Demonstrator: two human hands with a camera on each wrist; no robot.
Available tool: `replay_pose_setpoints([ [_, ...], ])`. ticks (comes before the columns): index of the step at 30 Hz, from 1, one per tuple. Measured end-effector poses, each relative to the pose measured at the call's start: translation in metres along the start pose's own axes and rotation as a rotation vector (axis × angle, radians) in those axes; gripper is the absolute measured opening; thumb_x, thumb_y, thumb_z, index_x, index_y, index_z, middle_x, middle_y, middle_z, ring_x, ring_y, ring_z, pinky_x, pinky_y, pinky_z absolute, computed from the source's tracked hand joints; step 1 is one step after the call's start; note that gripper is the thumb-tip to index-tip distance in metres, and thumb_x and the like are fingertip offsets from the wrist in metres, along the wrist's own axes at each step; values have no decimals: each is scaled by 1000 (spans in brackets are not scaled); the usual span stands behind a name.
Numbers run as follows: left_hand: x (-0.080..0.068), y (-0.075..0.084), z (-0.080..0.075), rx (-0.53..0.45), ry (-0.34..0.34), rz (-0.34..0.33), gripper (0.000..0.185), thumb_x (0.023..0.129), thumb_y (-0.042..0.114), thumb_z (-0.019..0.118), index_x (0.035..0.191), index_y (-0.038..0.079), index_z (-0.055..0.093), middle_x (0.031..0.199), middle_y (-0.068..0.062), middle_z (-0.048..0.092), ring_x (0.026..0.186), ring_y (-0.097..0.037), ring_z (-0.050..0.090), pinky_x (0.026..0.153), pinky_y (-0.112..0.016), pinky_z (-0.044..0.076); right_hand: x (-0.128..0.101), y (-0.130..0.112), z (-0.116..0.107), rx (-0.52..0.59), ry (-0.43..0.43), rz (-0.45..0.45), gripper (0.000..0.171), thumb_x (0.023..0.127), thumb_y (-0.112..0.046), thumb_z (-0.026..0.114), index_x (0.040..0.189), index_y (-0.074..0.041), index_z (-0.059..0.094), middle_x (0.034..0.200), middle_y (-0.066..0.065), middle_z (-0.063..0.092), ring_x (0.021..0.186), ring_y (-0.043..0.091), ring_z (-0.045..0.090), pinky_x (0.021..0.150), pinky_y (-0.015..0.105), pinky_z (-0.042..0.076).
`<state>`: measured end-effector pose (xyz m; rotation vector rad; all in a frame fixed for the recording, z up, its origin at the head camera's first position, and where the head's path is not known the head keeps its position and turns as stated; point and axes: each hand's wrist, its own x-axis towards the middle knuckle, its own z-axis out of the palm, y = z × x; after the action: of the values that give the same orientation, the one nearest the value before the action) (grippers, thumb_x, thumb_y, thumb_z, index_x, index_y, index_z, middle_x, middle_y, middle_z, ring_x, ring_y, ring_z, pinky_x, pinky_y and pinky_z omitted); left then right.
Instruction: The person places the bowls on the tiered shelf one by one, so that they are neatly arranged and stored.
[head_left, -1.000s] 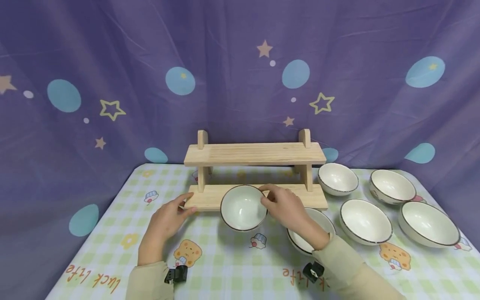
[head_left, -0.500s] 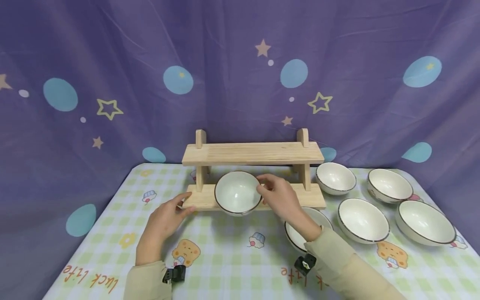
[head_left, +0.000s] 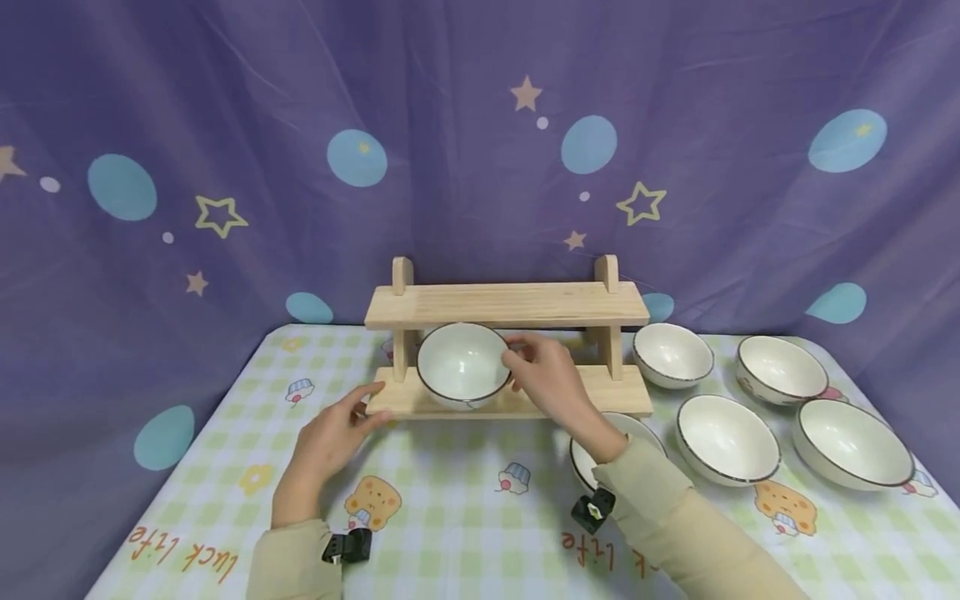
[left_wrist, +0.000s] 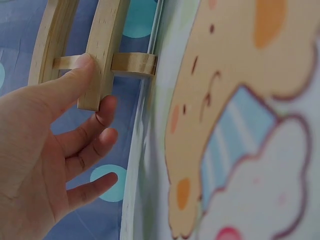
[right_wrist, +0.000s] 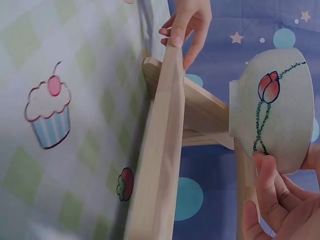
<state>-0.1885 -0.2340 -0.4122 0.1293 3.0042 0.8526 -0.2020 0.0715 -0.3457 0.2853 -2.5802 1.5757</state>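
Note:
My right hand (head_left: 551, 379) pinches the right side of a white bowl (head_left: 463, 364) with a dark rim, thumb and fingers at its wall. In the right wrist view the bowl (right_wrist: 282, 112) shows a red tulip on its outside, and a gap separates its foot from the lower board. It hangs over the left half of a two-tier wooden shelf (head_left: 510, 305). At the left end of the lower board (head_left: 577, 400), my left hand (head_left: 330, 442) grips the wood, thumb on one face and fingertip at the other, as the left wrist view shows.
Several more white bowls stand on the right: one small bowl (head_left: 673, 357) beside the shelf, others farther right, and one bowl (head_left: 588, 467) partly hidden under my right forearm. A checked tablecloth (head_left: 450, 533) covers the table. Behind hangs a purple curtain (head_left: 465, 208).
My right hand has carried the bowl away from me and slightly left, from in front of the shelf to over its lower board. My left hand keeps its grip on the board.

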Motion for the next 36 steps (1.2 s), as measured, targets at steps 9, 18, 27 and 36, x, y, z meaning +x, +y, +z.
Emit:
replay_pose_setpoints([
  [9,0,0,-1,21,-4,-10,63,96,53,59,148,20,48,119,-14,66,100,-28,63,74,-49,49,7,-5,3,51,22,-1,33,92,-10,56,122,-1,67,72,6,67,63,35,66,50,26,40],
  [18,0,0,-2,15,-14,-20,61,97,52,58,149,22,47,121,-12,66,96,-25,62,70,-44,46,13,-10,2,76,17,-1,34,92,-10,55,123,0,66,69,7,67,64,38,66,54,27,44],
  [27,0,2,-4,0,-26,-17,62,97,53,58,150,24,45,121,-9,66,89,-19,61,65,-37,43,21,-16,3,100,36,-23,32,93,-11,55,121,0,66,72,9,67,63,32,66,55,30,48],
  [36,-1,2,-5,-6,-32,-25,62,97,53,58,150,23,45,123,-11,65,97,-26,62,72,-46,46,30,-25,9,151,65,22,33,91,-12,55,119,0,67,70,8,67,57,22,65,56,30,55],
])
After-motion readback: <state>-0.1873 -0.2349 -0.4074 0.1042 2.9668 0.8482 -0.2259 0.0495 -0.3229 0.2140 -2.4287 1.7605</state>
